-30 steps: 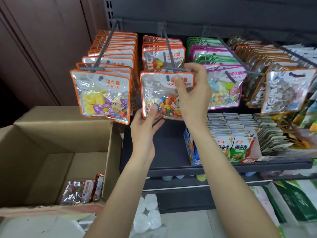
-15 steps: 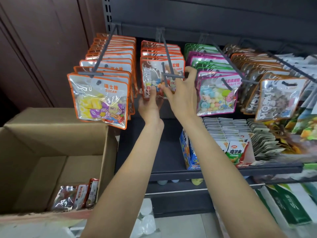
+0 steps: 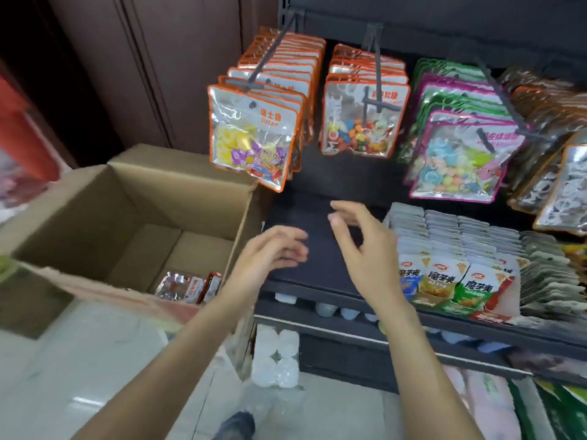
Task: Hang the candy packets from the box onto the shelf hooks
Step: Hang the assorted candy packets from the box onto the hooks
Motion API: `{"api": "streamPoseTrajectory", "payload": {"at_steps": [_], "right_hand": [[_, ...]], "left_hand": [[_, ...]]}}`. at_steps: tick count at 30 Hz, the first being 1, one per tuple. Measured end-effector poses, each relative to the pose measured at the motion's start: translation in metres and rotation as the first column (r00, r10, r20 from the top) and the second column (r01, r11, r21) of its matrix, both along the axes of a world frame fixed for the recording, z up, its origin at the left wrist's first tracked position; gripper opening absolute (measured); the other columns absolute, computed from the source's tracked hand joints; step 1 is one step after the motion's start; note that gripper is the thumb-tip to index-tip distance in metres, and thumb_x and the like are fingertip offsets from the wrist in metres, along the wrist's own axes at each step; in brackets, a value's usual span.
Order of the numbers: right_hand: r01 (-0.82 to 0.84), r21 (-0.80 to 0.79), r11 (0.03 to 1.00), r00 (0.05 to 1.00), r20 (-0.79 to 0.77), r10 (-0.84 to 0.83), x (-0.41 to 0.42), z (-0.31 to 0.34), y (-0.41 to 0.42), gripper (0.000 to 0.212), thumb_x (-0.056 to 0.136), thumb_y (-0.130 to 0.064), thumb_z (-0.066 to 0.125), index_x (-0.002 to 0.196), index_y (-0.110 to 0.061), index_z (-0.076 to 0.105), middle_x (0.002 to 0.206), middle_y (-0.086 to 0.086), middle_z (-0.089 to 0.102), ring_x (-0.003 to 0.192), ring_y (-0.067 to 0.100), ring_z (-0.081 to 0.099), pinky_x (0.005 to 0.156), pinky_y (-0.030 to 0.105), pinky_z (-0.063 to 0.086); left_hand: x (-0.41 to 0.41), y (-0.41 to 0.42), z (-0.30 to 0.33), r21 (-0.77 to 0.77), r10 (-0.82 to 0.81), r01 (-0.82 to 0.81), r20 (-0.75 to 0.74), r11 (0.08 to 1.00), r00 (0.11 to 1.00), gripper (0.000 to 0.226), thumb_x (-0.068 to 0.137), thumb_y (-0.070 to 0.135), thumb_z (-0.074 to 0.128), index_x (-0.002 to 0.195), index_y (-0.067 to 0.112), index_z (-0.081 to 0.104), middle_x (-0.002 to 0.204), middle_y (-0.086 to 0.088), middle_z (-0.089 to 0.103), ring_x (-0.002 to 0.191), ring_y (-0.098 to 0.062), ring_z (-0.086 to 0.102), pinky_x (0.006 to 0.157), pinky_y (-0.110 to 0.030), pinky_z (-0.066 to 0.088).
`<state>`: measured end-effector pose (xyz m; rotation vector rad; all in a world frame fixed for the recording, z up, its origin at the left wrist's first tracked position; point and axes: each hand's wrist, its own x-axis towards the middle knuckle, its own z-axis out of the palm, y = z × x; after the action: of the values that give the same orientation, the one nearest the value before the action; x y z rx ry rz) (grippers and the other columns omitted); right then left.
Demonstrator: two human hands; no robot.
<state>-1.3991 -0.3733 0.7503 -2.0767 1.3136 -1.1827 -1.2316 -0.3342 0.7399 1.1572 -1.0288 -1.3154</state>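
Note:
An orange-edged packet of coloured candy (image 3: 362,122) hangs at the front of the middle shelf hook (image 3: 378,74), with more like it behind. My left hand (image 3: 270,252) and my right hand (image 3: 365,246) hover empty below it, over the dark shelf (image 3: 305,246), fingers loosely spread and blurred. The cardboard box (image 3: 95,204) stands open at the left. A few candy packets (image 3: 190,285) lie in its bottom right corner.
Yellow sugar packets (image 3: 254,138) hang on the left hook, pastel candy packets (image 3: 460,160) and silver packets (image 3: 559,185) to the right. Rows of snack sachets (image 3: 460,265) fill the shelf's right side. Jelly cups (image 3: 276,357) sit below. A dark wooden wall (image 3: 158,58) rises behind the box.
Both hands have let go of the coloured candy packet, which now hangs on the middle hook, and have dropped down toward the box. My view has swung left and down.

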Motion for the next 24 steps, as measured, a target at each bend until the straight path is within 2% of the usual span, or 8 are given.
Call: {"api": "streamPoseTrajectory", "payload": {"at_steps": [2,4,8,10,14,17,19,24], "right_hand": [[-0.105,0.113,0.988,0.994,-0.031,0.109,0.007,-0.009,0.016,0.016,0.096,-0.021,0.058,0.109,-0.023,0.067,0.094,-0.012,0.072,0.093,-0.004,0.064,0.082,0.020,0.049],[-0.201,0.206,0.958,0.972,-0.082,0.221,0.022,-0.015,0.025,0.015,0.094,-0.021,0.059,0.105,-0.025,0.069,0.091,-0.015,0.072,0.090,-0.004,0.066,0.080,0.023,0.051],[-0.320,0.284,0.904,0.917,-0.149,0.371,0.076,-0.020,0.027,0.016,0.093,-0.019,0.062,0.104,-0.026,0.071,0.096,-0.014,0.072,0.089,-0.006,0.065,0.078,0.012,0.050],[-0.355,0.262,0.897,0.894,-0.187,0.408,0.113,-0.023,0.018,0.017,0.093,-0.018,0.062,0.105,-0.025,0.071,0.096,-0.014,0.071,0.088,-0.002,0.065,0.078,0.018,0.052],[-0.352,0.347,0.869,0.786,-0.394,0.476,0.199,-0.049,-0.021,0.023,0.093,-0.020,0.060,0.114,-0.027,0.065,0.108,-0.011,0.066,0.092,0.006,0.061,0.080,0.030,0.051],[-0.258,0.461,0.849,0.604,-0.609,0.514,0.261,-0.092,-0.064,0.032,0.094,-0.016,0.056,0.125,-0.024,0.058,0.118,-0.001,0.059,0.104,0.019,0.058,0.085,0.034,0.048],[-0.171,0.521,0.836,0.482,-0.696,0.532,0.290,-0.125,-0.087,0.039,0.093,-0.010,0.054,0.130,-0.021,0.055,0.124,0.005,0.057,0.112,0.026,0.056,0.089,0.038,0.048],[0.020,0.655,0.755,0.254,-0.734,0.630,0.320,-0.193,-0.110,0.053,0.093,0.001,0.048,0.143,-0.017,0.042,0.143,0.013,0.046,0.128,0.031,0.048,0.102,0.043,0.045]], "left_hand": [[0.044,0.034,-0.001,-0.128,0.030,0.002,0.253,0.992,0.967,0.017,0.096,0.011,0.052,0.091,0.015,0.067,0.068,0.006,0.066,0.069,-0.007,0.063,0.073,-0.017,0.049],[0.095,0.056,-0.002,-0.217,0.080,0.031,0.484,0.976,0.871,0.010,0.091,0.025,0.060,0.092,0.020,0.068,0.076,0.013,0.067,0.071,-0.001,0.062,0.070,-0.011,0.046],[0.200,0.054,-0.012,-0.263,0.157,0.086,0.774,0.961,0.614,0.024,0.088,0.044,0.053,0.097,0.027,0.066,0.089,0.015,0.066,0.084,-0.001,0.063,0.075,-0.016,0.047],[0.248,0.033,-0.024,-0.230,0.126,0.162,0.866,0.960,0.485,0.029,0.088,0.046,0.051,0.102,0.026,0.065,0.089,0.020,0.065,0.087,-0.001,0.062,0.078,-0.021,0.049],[0.324,-0.031,-0.066,-0.042,-0.062,0.321,0.949,0.946,0.308,0.016,0.087,0.032,0.065,0.103,0.032,0.062,0.090,0.023,0.065,0.090,0.006,0.058,0.082,-0.026,0.047],[0.358,-0.079,-0.101,0.161,-0.246,0.378,0.950,0.912,0.190,0.021,0.088,0.028,0.067,0.109,0.026,0.063,0.101,0.016,0.065,0.099,-0.004,0.058,0.090,-0.034,0.048],[0.366,-0.102,-0.122,0.267,-0.332,0.413,0.939,0.871,0.092,0.028,0.090,0.033,0.063,0.117,0.025,0.060,0.113,0.010,0.064,0.108,-0.010,0.057,0.092,-0.029,0.046],[0.361,-0.138,-0.184,0.456,-0.435,0.517,0.884,0.724,-0.171,0.048,0.093,0.042,0.055,0.136,0.025,0.046,0.139,0.002,0.050,0.125,-0.020,0.048,0.098,-0.034,0.043]]}}
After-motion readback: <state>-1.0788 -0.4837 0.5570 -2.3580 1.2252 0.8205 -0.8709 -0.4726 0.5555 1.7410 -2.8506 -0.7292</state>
